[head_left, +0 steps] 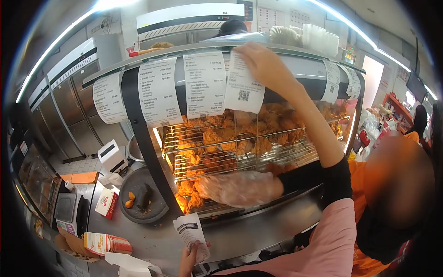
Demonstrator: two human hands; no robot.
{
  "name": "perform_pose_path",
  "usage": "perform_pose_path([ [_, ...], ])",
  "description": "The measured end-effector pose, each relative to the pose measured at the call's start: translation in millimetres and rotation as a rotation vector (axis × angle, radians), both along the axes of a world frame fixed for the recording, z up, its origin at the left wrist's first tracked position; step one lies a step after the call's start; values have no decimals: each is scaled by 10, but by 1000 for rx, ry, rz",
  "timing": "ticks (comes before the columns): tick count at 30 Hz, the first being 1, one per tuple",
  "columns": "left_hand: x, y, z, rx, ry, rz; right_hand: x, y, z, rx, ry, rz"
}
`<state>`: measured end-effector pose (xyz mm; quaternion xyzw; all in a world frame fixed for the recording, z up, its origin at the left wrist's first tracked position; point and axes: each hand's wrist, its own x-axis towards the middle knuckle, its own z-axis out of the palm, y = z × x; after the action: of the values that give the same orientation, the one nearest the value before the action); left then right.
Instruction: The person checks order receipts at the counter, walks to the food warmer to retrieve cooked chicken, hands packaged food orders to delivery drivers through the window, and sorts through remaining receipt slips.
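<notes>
My left hand (190, 256), low in front of me, pinches a printed receipt (188, 233). My right hand (254, 60) is raised to the top edge of the glass display case (295, 69), its fingers closed on the upper end of another receipt (243, 90) with a QR code. More receipts hang along that edge, the nearest a long paper slip (204, 85) just to the left. Behind and below them, fried chicken pieces (221, 138) lie on wire racks. Below my right arm, a co-worker's plastic-gloved hand (240, 188) reaches into the case near the chicken.
A co-worker in orange (369, 184) stands close on my right. On the steel counter (147, 235) are a round dark stone plate (134, 210) with food bits, a red and white box (107, 203), stacked cartons (108, 243) and a scale (68, 207). Plastic containers (314, 37) stand atop the case.
</notes>
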<state>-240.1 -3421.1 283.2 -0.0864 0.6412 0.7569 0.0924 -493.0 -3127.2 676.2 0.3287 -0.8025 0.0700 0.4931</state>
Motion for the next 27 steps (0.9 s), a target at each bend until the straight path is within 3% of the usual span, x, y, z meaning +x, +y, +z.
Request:
perform_pose_path([
  [3, 61, -38, 53, 50, 2, 15, -21, 300, 48, -105, -128, -121],
  [11, 153, -240, 146, 61, 21, 19, -210, 1364, 146, -177, -94, -305],
  [16, 132, -350, 145, 52, 21, -13, -267, 1431, 184, -157, -37, -593],
  [19, 80, -390, 116, 32, 69, -39, 21, 760, 282, -184, 125, -715],
  [20, 63, -381, 127, 37, 85, -32, -162, 679, 241, -46, 431, -567],
  [22, 65, -365, 163, 60, 34, -34, 72, -101, 263, -180, -44, -149],
  [24, 32, -359, 142, 63, 46, -69, 171, -602, 127, -40, -63, 187],
  [27, 20, -301, 322, 44, 39, -147, 24, -774, -60, -18, -111, 126],
])
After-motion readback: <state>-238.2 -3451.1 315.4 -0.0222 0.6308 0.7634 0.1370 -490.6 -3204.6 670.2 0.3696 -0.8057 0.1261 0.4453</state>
